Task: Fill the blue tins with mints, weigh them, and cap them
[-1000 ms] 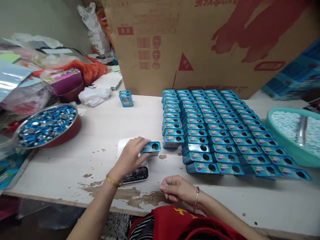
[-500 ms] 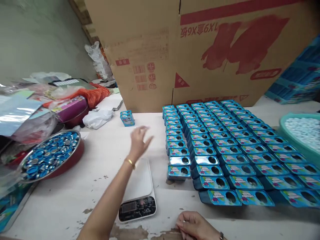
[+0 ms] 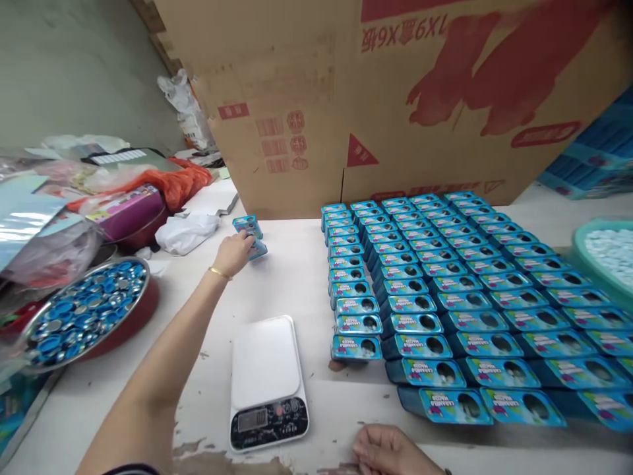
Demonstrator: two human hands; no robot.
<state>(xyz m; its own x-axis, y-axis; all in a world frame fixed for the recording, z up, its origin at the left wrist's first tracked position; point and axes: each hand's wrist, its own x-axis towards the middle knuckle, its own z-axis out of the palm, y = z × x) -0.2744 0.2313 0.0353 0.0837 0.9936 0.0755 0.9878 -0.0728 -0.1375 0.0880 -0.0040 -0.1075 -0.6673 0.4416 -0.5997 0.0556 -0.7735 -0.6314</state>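
Note:
My left hand [image 3: 235, 254] is stretched out to the back left of the table, its fingers closed on a small blue carton [image 3: 258, 249]. Right behind it stands another blue carton [image 3: 246, 224] of the same print. Below my left forearm's reach lies a white kitchen scale [image 3: 267, 363] with a black control panel and nothing on its plate. My right hand [image 3: 390, 452] rests at the table's front edge with curled fingers pressed together; whatever may be inside them is hidden. To its upper right stand rows of blue cartons [image 3: 450, 344] with round openings on top.
A red bowl [image 3: 143, 310] of blue-and-silver caps stands on the left. Bags and a purple box [image 3: 129, 214] pile up behind it. A big cardboard box [image 3: 297, 79] closes off the back. On the right is a green basin [image 3: 582, 254] of white pieces.
My left hand has moved from above the scale to the back left and closed on one of two small cartons. The cartons there now sit apart. My right hand stays at the front edge.

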